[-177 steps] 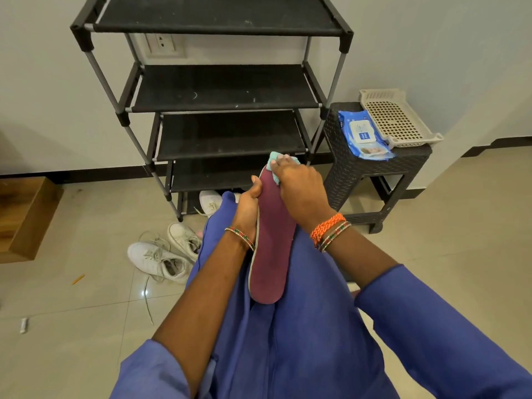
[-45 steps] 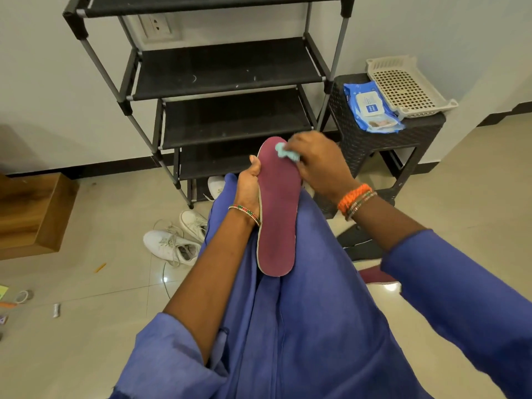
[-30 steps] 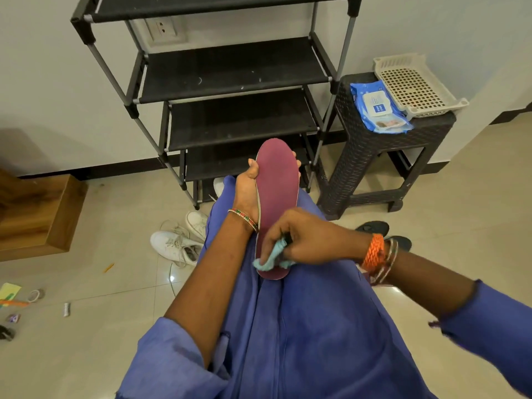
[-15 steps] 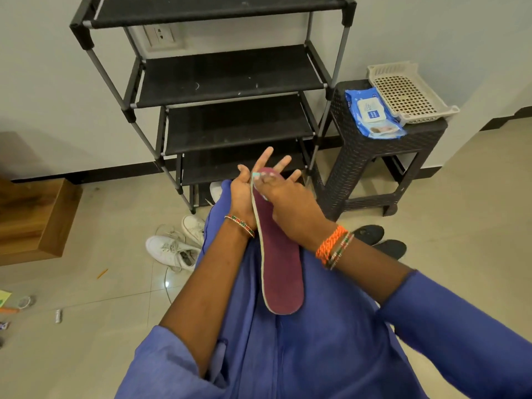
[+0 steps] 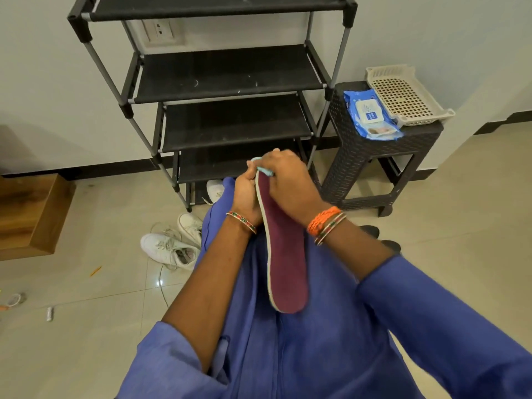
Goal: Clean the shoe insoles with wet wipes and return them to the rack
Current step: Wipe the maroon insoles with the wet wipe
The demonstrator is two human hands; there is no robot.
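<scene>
Nearest, over the blue-clothed lap: one maroon insole [image 5: 285,263], standing on edge, heel end down and free, toe end up between both hands. Left hand [image 5: 244,194] curled around the left edge near the toe, gripping it. Right hand [image 5: 290,185] closed over the toe end, pinching one pale wet wipe [image 5: 263,170] against the tip. On the tiled floor to the left: two white sneakers [image 5: 172,249] lying close together, a third partly visible under the rack, open floor around them. To the right, two dark slippers [image 5: 380,239] just behind the right forearm. Farther: one black rack [image 5: 224,73] against the wall, four bare shelves visible. Beside its right post: one dark stool [image 5: 371,156], carrying one blue wipes pack [image 5: 370,115] touching one beige basket [image 5: 406,95].
</scene>
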